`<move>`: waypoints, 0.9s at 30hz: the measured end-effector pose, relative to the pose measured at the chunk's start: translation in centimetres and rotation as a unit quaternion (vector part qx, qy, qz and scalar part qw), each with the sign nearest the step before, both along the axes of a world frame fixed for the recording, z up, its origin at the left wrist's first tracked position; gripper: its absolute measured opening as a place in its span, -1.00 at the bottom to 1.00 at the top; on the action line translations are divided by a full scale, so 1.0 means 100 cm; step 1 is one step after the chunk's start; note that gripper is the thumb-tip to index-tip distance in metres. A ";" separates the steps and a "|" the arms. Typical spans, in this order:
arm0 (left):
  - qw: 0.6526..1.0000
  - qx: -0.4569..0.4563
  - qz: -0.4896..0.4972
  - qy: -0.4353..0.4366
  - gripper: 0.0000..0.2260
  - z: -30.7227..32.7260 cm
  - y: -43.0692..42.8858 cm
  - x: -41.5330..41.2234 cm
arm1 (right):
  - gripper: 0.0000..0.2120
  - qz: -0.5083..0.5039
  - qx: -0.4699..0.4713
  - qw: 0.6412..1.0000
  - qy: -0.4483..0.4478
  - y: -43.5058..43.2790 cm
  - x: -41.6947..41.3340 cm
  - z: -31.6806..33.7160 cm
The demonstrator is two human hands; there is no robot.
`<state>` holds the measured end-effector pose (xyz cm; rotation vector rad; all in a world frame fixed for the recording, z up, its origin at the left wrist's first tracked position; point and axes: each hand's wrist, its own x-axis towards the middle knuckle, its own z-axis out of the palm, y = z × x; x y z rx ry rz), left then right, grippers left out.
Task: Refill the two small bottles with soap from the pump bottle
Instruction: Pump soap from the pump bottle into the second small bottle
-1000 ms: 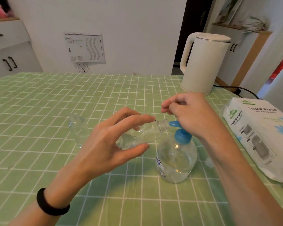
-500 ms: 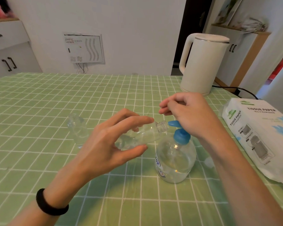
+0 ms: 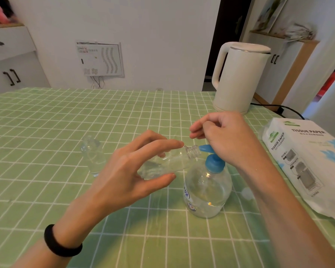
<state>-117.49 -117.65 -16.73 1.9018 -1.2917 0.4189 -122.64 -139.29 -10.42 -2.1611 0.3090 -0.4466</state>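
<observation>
Left hand [image 3: 124, 175] hovers over a green checked tablecloth [image 3: 46, 132], with a white wall behind, a white kettle [image 3: 240, 78] beyond the right hand [image 3: 224, 138] and a tissue pack [image 3: 307, 161] to that hand's right. Thumb and fingers grip a tilted small bottle [image 3: 170, 163], its open neck at the blue nozzle of the pump bottle [image 3: 207, 192]. The right hand's fingers curl on nothing as it sits over the pump head. A second small bottle [image 3: 93, 155] stands just beyond the left hand.

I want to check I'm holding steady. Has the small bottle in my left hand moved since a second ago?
No. The small bottle still has its mouth at the blue spout of the pump bottle, placed as before against the kettle.
</observation>
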 end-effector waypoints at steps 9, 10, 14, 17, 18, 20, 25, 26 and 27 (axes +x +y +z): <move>1.000 0.000 0.005 0.003 -0.55 0.001 0.001 0.001 | -0.61 -0.013 0.015 0.999 0.034 -0.001 0.002 -0.008; 1.000 0.000 0.004 0.003 -0.55 0.000 0.001 0.001 | -0.62 -0.016 0.011 0.999 0.030 -0.001 0.003 -0.008; 1.000 0.002 -0.001 0.008 -0.55 -0.001 0.001 0.001 | -0.67 -0.009 -0.001 1.000 0.018 -0.003 0.002 -0.004; 1.000 0.002 -0.002 0.008 -0.54 0.000 0.002 0.002 | -0.69 -0.003 -0.008 1.000 0.022 -0.003 0.001 -0.003; 1.000 0.000 -0.002 0.006 -0.54 0.000 0.002 0.002 | -0.69 -0.002 -0.010 1.000 0.026 -0.003 0.002 -0.003; 1.000 -0.002 0.000 0.003 -0.54 0.000 0.002 0.003 | -0.68 0.000 -0.007 0.999 0.036 -0.003 0.004 -0.004; 1.000 0.001 0.004 0.001 -0.53 -0.001 0.003 0.003 | -0.66 -0.003 0.000 0.999 0.047 -0.004 0.006 -0.009; 1.000 0.001 0.004 0.000 -0.53 -0.001 0.002 0.003 | -0.65 -0.007 0.001 0.999 0.044 -0.004 0.005 -0.009; 1.000 0.001 0.004 0.000 -0.53 -0.001 0.002 0.002 | -0.65 -0.014 -0.001 0.999 0.039 -0.004 0.005 -0.009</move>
